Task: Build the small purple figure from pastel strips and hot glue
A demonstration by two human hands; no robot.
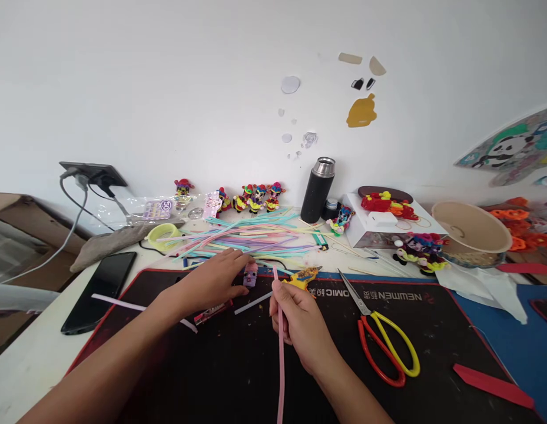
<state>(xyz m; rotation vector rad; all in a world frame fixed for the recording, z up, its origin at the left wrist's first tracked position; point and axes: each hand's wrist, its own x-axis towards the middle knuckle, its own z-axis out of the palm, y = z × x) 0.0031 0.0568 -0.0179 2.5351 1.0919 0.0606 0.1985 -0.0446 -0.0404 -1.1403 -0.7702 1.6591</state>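
Note:
My right hand (295, 318) is closed around a pink pipe cleaner (281, 365), which hangs down toward the bottom edge. My left hand (215, 280) reaches over the back of the black mat (202, 377), palm down with fingers apart. Beside its thumb is a small pink and purple fuzzy figure (250, 275); whether they touch is unclear. Between the hands lies a grey-blue stick (253, 303). A yellow glue gun (302, 278) sits behind my right hand. Under my left hand is a red packaged item (214, 312). A pale lilac pipe cleaner (118, 302) passes beneath my left forearm.
Scissors (383, 341) with red and yellow handles lie right of my right hand. Pastel pipe cleaners (255, 232), a black flask (318, 189) and small dolls (258, 199) stand or lie behind the mat. A phone (99, 291) is at left, a bowl (471, 232) at right.

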